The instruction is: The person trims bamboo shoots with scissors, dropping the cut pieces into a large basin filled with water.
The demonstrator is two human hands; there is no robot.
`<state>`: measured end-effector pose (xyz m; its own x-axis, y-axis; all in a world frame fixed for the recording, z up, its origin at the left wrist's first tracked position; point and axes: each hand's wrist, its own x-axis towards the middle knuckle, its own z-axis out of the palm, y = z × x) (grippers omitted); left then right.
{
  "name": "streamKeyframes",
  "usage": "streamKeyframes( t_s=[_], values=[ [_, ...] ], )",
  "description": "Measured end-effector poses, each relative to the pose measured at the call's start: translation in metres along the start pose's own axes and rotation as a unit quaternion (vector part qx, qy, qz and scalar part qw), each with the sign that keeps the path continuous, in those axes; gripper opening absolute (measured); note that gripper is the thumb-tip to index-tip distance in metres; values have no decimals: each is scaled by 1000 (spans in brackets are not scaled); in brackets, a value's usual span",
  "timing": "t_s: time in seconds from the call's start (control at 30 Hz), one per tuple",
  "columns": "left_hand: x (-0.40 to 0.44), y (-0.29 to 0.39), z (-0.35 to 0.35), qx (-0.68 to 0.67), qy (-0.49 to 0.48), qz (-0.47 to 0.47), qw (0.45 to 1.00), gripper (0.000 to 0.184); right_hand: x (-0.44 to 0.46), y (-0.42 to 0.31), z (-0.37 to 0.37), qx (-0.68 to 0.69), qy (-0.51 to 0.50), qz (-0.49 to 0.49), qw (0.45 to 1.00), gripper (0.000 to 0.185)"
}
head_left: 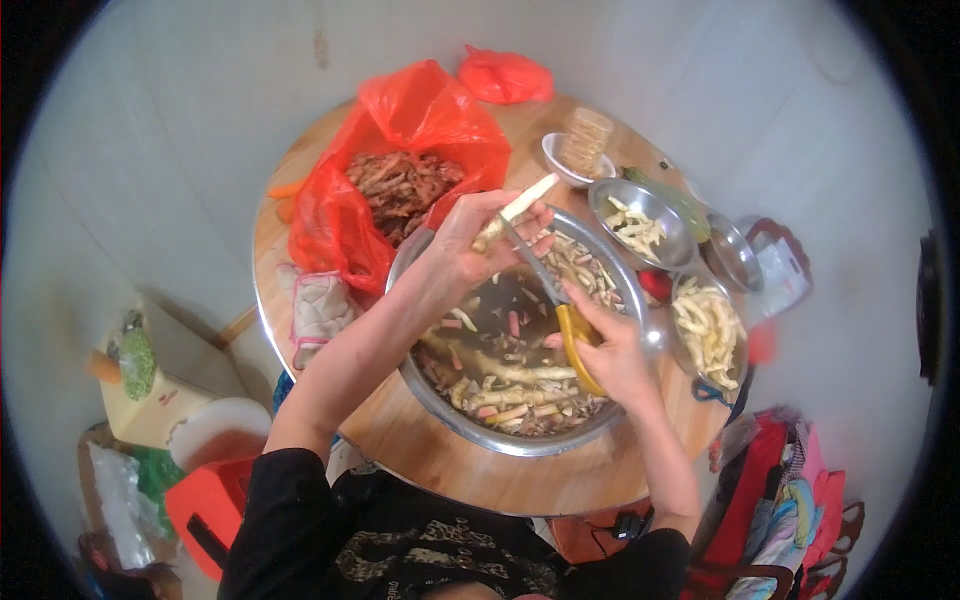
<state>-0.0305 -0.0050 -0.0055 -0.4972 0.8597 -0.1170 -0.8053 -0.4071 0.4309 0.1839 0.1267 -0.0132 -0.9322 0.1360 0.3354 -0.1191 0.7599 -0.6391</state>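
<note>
My left hand [478, 235] holds a pale, root-like piece [525, 200] above the far rim of a large metal basin [415, 385]. In my right hand [610, 350] are yellow-handled scissors [575, 345], their blades pointing up and left against the held piece. Below both hands, the basin holds dark water with long pale roots [530, 375] and many small cut bits floating in it. Parts of the basin's left rim are hidden behind my left forearm.
A red plastic bag [330, 215] of brown roots stands at the back left, near a light glove [322, 310]. To the right are a metal bowl [675, 235] and another bowl [740, 375] with pale peeled pieces. Behind sits a white bowl [553, 155] with a package.
</note>
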Motion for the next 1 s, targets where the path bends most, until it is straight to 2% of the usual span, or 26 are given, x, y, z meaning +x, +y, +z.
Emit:
streamKeyframes(
  t_s=[0.03, 0.07, 0.17, 0.2, 0.3, 0.4, 0.5, 0.57, 0.6, 0.63, 0.67, 0.7, 0.73, 0.77, 0.83, 0.87, 0.93, 1.0],
  values=[
    [1, -1, 1, -15, -3, -3, 1000, 20, 1, -2, -3, 26, -5, 32, 999, 61],
    [2, -1, 2, -29, -7, -6, 1000, 18, 2, 1, -1, 85, 41, 50, 994, 62],
    [1, 0, 2, -2, -10, -9, 1000, 14, 13, -13, -16, 96, 77, 79, 989, 64],
    [2, -1, 1, -2, -11, -8, 1000, 14, 15, -11, -17, 39, 69, 37, 996, 64],
    [4, 0, -3, -32, -9, -17, 999, 11, 12, 2, -7, -28, 58, 18, 998, 63],
    [7, 3, -6, -8, 17, -16, 1000, 11, 13, -6, -14, -28, 52, 65, 996, 62],
    [18, 9, -20, 27, -35, -18, 999, 13, 13, 1, -22, 12, 44, 71, 996, 63],
    [22, 16, -30, -10, -154, -105, 982, 15, 12, 2, -22, 18, 42, 77, 996, 61],
    [21, 15, -29, -10, -154, -104, 983, 15, 12, 1, -21, 24, 37, 82, 996, 59],
    [20, 13, -27, 24, -93, -70, 993, 16, 10, 4, -18, 24, 37, 80, 996, 59],
    [19, 12, -25, 58, -31, -36, 997, 16, 5, 9, -12, -7, 17, 12, 1000, 58],
    [15, 11, -19, 58, -30, -35, 997, 16, 3, 7, -7, -38, -2, -56, 998, 56],
    [10, 9, -12, 73, 0, -20, 997, 16, 0, -4, -9, -27, -35, 21, 999, 56],
    [7, 8, -8, 87, 31, -7, 996, 15, -1, -7, -11, -25, -34, 22, 999, 56],
    [11, 9, -14, 62, 5, -23, 998, 15, 1, -9, -16, 138, -9, 122, 983, 58],
    [13, 9, -16, 35, -21, -41, 998, 14, 3, -8, -19, 138, -9, 122, 983, 58],
    [11, 9, -11, 43, -22, -39, 998, 14, 6, -6, -21, 18, 41, 45, 998, 58],
    [12, 7, -10, 51, -24, -37, 998, 15, 2, 0, -14, 66, 29, 82, 994, 58]
  ],
)
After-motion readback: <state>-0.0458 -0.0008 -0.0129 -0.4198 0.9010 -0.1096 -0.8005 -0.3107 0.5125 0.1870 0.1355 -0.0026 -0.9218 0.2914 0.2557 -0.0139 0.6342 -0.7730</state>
